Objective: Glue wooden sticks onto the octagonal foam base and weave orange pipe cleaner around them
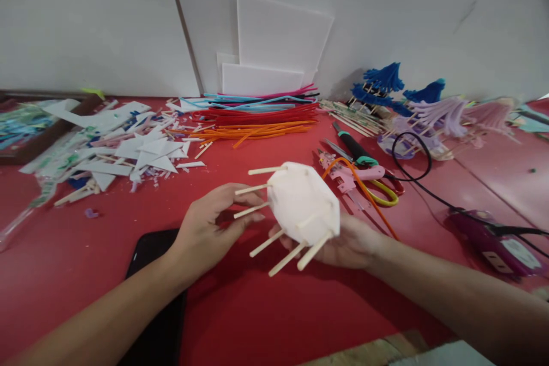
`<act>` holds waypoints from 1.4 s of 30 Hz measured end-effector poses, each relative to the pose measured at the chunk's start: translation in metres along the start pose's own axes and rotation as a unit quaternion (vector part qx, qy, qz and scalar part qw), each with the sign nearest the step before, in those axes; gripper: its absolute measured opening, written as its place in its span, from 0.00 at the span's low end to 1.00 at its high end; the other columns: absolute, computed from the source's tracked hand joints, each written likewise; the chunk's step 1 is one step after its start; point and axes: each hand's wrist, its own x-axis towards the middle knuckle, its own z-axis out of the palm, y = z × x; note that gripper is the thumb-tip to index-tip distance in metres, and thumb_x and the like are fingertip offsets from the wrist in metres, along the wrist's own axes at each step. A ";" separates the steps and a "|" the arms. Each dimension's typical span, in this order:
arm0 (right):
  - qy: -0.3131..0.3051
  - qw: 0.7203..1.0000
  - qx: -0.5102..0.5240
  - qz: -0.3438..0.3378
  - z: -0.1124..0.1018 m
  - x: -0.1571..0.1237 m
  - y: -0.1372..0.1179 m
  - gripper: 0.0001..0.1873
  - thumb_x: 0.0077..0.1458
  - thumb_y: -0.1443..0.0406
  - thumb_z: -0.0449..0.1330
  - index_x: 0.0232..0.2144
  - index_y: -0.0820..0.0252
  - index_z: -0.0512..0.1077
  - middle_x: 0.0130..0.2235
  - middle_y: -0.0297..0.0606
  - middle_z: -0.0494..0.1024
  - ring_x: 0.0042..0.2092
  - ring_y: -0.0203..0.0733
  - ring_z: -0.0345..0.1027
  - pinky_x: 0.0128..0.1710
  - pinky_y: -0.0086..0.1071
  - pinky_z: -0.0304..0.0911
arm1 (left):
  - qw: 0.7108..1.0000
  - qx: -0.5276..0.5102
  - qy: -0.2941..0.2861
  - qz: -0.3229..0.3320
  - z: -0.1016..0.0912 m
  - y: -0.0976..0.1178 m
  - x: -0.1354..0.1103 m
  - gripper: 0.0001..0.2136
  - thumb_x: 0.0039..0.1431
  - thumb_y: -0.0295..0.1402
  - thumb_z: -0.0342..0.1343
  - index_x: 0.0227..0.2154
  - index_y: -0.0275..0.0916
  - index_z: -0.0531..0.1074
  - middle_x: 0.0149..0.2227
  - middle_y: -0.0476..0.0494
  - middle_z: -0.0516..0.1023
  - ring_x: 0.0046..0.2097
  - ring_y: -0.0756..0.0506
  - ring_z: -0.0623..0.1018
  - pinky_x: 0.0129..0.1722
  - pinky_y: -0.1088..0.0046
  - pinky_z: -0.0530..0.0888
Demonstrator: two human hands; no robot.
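A white many-sided foam board piece with several pale wooden sticks (305, 200) is tilted toward me above the red table. My right hand (343, 243) grips it from behind and below; most of its fingers are hidden by the board. My left hand (218, 220) is at the piece's left side, thumb and fingers apart and curved around the stick ends. Whether it touches a stick I cannot tell. Beneath my left forearm lies a black phone (156, 251).
White foam scraps (150, 151) litter the left, beside a brown tray (47, 146). Coloured pipe cleaners (261, 117) lie at the back. On the right are a pink glue gun (343, 174), scissors (384, 193), a corded purple device (493, 246) and blue fuzzy roof shapes (381, 80).
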 end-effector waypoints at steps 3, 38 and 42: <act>0.021 0.999 -0.006 -0.026 -0.001 0.000 -0.002 0.25 0.46 0.53 0.64 0.45 0.57 0.70 0.41 0.40 0.77 0.39 0.38 0.70 0.39 0.31 0.65 | 1.000 0.007 0.000 -0.027 0.001 -0.002 0.000 0.03 0.55 0.29 0.55 0.29 0.41 0.74 0.35 0.47 0.79 0.39 0.47 0.78 0.39 0.73 0.74; 0.182 0.517 -0.759 -0.351 -0.014 -0.001 -0.016 0.31 0.48 0.51 0.64 0.52 0.57 0.67 0.59 0.52 0.60 0.59 0.55 0.55 0.55 0.53 0.54 | 0.988 -0.083 0.017 -0.132 0.005 -0.014 -0.004 0.23 0.53 0.22 0.47 0.53 0.42 0.63 0.54 0.42 0.69 0.50 0.44 0.74 0.53 0.60 0.69; 0.158 0.540 -0.739 -0.370 -0.013 -0.005 -0.019 0.26 0.53 0.54 0.58 0.54 0.56 0.67 0.60 0.48 0.59 0.61 0.55 0.53 0.59 0.54 0.47 | 0.989 -0.076 0.014 -0.129 0.004 -0.013 -0.005 0.24 0.50 0.21 0.46 0.52 0.41 0.65 0.53 0.41 0.70 0.50 0.44 0.74 0.54 0.58 0.68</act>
